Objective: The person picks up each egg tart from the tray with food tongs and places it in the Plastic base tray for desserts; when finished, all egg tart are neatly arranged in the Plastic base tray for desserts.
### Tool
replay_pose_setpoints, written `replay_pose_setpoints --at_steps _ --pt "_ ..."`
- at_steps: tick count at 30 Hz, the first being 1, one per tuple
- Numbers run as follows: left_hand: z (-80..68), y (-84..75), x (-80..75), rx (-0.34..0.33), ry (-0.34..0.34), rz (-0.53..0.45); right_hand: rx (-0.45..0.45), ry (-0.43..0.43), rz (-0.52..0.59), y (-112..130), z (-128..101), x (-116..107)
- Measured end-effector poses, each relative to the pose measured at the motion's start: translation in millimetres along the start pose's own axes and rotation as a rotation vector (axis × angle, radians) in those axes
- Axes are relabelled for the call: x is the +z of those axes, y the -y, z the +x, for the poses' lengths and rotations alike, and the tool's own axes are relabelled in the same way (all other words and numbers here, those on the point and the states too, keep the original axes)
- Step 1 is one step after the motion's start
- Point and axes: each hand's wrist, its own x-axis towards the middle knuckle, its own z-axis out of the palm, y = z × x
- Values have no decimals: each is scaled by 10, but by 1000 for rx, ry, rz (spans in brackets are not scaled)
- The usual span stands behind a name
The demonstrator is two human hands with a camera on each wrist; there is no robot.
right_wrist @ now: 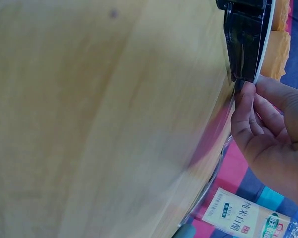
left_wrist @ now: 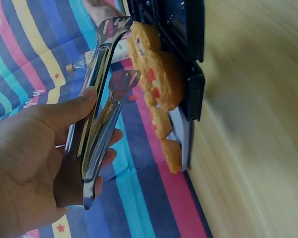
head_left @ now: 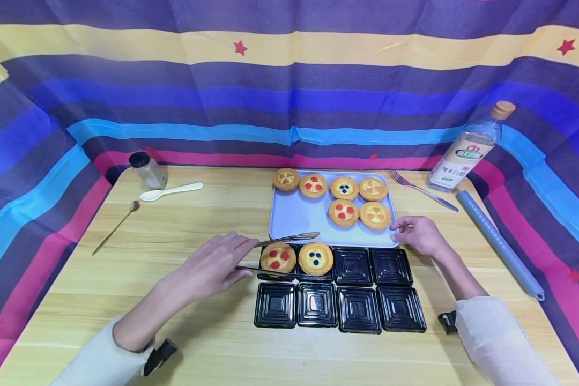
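Observation:
My left hand (head_left: 222,262) grips a pair of metal tongs (head_left: 286,239) over the near row of black square trays (head_left: 352,292). The tongs (left_wrist: 102,84) stand spread, with nothing pinched between their tips. Just beyond them, a tart with red dots (head_left: 277,258) sits in the far left black tray, and a tart with blue dots (head_left: 316,258) sits in the one beside it. The red-dotted tart (left_wrist: 159,84) lies close to the tong tips. My right hand (head_left: 415,233) touches the near right corner of the pale blue tray (head_left: 296,220), which holds several tarts. Its fingertips (right_wrist: 246,99) meet the tray's rim.
A small jar (head_left: 147,169), a white spoon (head_left: 171,191) and a thin long-handled spoon (head_left: 113,228) lie at the far left. On the right are a fork (head_left: 422,190), a clear bottle (head_left: 468,150) and a grey roll (head_left: 499,244). Striped cloth walls surround the wooden table (head_left: 173,321).

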Motion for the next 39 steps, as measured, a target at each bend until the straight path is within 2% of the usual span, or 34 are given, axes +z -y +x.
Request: replay_pose_setpoints --at_steps 6,13,17,24,31,39 --pt "47 98 -67 14 -60 -33 -6 -1 7 3 -7 -2" --pt "182 264 -97 -40 -99 -62 -8 -4 7 4 -10 -8" --pt "267 372 -67 -65 -104 -53 -2 -3 19 6 -13 -7" --pt "384 591 18 -159 -123 -36 -7 -14 38 10 -18 2" --pt "533 815 112 -214 -133 -10 -3 -15 35 0 -25 3" --pt "685 993 173 -256 -104 14 11 -3 60 -3 -14 10"
